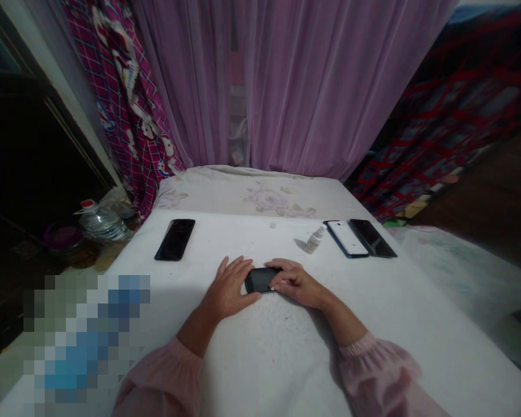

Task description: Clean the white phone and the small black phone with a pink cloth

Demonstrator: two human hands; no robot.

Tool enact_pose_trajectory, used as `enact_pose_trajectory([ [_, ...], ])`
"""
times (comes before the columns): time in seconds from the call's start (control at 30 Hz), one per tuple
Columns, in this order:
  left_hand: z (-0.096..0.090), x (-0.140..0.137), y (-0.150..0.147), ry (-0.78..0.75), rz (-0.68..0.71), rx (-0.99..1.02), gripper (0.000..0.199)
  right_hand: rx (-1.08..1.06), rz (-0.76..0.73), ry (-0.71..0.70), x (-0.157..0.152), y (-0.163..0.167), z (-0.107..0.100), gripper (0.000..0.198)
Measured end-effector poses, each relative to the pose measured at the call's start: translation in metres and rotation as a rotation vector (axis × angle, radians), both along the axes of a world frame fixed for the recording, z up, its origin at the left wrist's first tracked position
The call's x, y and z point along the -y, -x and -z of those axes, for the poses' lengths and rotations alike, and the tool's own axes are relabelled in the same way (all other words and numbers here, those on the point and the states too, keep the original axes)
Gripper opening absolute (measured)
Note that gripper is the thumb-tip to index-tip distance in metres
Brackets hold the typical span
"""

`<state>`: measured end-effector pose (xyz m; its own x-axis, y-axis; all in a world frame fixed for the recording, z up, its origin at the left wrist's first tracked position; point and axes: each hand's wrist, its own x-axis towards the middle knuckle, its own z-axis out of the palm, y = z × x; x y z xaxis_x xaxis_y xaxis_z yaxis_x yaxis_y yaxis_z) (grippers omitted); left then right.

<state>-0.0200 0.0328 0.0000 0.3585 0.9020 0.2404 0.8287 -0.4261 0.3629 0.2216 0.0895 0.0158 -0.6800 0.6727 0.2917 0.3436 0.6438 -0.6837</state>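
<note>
A small dark smartphone (pixel 259 279) lies lengthwise on the white cloth in front of me, its screen up. Around its left end is my left hand (pixel 231 289), the thumb along the near edge and the fingers at the far edge. My right hand (pixel 298 284) covers the phone's right end. One finger reaches along the far edge, while the other fingers are pinched together low over the screen. A tiny white bit shows at those fingertips, too small to name. Just beyond the right hand stands a small white spray bottle (pixel 315 240).
A black phone (pixel 175 240) lies at the left. To the right are a white-backed phone (pixel 349 237) on a dark one and another black phone (pixel 373 238). A small pale square (pixel 272 225) lies farther back. Purple curtains (pixel 295 87) hang behind; a water jug (pixel 101 220) stands at left.
</note>
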Motion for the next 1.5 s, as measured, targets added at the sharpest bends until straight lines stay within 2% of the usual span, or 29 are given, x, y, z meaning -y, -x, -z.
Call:
enact_pose_trajectory([
  [0.27, -0.007, -0.001, -0.001, 0.049, 0.003, -0.013, 0.059, -0.026, 0.151, 0.000, -0.007, 0.015, 0.008, 0.012],
  [0.5, -0.002, -0.002, 0.003, 0.012, -0.037, -0.006, 0.068, -0.007, 0.339, -0.009, -0.005, 0.028, 0.011, 0.016],
  [0.63, 0.001, -0.002, 0.010, -0.003, -0.048, 0.013, 0.056, 0.014, 0.394, -0.021, -0.003, 0.027, 0.010, 0.017],
  [0.8, 0.002, -0.002, 0.011, 0.003, -0.032, 0.025, 0.056, 0.074, 0.375, -0.081, -0.001, 0.032, 0.000, 0.015],
  [0.93, 0.003, -0.003, 0.009, 0.011, -0.037, 0.037, 0.058, 0.141, 0.387, -0.121, 0.001, 0.048, -0.009, 0.012],
  [1.1, 0.004, -0.003, 0.008, 0.019, -0.046, 0.049, 0.061, 0.159, 0.374, -0.126, 0.002, 0.067, -0.009, 0.011],
  [1.33, -0.001, -0.002, 0.006, 0.055, -0.063, 0.044, 0.059, 0.038, 0.206, -0.164, 0.006, 0.056, 0.003, 0.014],
  [1.5, -0.003, -0.003, 0.006, 0.080, -0.058, 0.033, 0.061, 0.005, 0.099, -0.160, 0.010, 0.047, 0.003, 0.009],
])
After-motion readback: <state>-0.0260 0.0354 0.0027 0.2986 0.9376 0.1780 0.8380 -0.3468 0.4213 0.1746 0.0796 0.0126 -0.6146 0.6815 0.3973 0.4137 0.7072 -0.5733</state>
